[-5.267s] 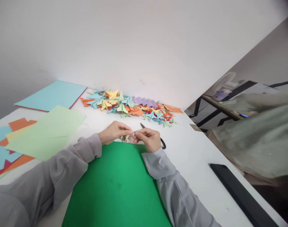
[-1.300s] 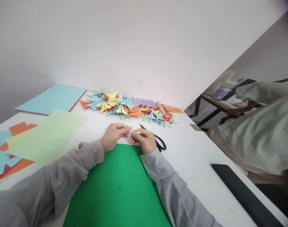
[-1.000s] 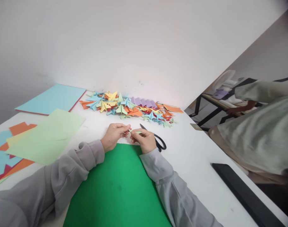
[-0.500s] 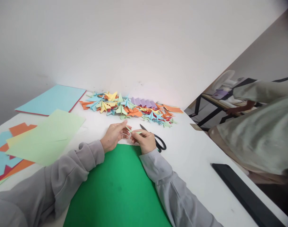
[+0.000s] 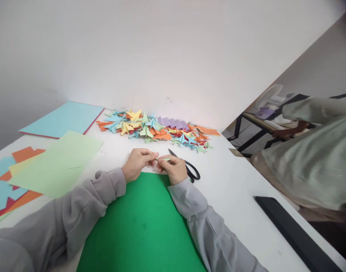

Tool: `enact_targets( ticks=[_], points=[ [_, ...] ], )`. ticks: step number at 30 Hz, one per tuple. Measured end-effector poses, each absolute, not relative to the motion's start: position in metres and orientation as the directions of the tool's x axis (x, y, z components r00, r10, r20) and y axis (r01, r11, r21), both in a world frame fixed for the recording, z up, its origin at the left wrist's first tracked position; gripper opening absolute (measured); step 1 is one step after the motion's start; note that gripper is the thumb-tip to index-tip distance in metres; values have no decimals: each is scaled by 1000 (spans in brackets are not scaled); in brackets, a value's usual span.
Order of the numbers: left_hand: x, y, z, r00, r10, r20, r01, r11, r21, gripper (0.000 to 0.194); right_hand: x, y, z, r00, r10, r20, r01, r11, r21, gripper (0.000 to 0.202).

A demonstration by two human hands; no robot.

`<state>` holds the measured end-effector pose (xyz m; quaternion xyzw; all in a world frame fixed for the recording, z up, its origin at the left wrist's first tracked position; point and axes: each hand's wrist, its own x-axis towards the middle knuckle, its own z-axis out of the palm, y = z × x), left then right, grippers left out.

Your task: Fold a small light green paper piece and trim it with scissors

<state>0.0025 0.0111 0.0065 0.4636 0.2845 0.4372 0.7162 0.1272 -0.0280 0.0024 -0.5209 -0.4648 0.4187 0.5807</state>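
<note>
Between my two hands is a small folded piece of light green paper, mostly hidden by the fingers. My left hand pinches its left end, thumb on top. My right hand grips its right end between thumb and fingers. Both hands are just above the far edge of a large green sheet. Scissors with black handles lie right beside my right hand, partly hidden by it. Beyond the hands is a heap of small folded paper planes in several colours.
Loose coloured sheets lie at the left, with a light blue stack behind them. Purple folded pieces rest against the wall. A long black object lies at the right edge. Another person is beyond the table at right.
My left thumb and fingers have come down and closed on the light green paper; before, they were more spread. My right hand has barely moved.
</note>
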Motion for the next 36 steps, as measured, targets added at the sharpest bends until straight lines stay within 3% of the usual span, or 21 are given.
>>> enact_targets(
  ticks=[15, 20, 26, 36],
  points=[
    [1, 14, 9, 476, 878, -48, -421, 275, 864, 42, 124, -29, 3, 223, 975, -7, -92, 14, -996, 12],
    [-1, 14, 9, 454, 891, -15, -398, 218, 891, 22, 129, -25, -3, 219, 974, -61, -201, -16, -979, 14],
    [-1, 13, 7, 446, 895, 16, -367, 167, 915, 16, 130, -25, -1, 124, 987, -100, -328, -55, -943, 17],
    [0, 13, 8, 500, 866, -16, -394, 244, 886, 14, 131, -25, -4, 199, 979, -50, -210, -8, -978, 13]
  ],
)
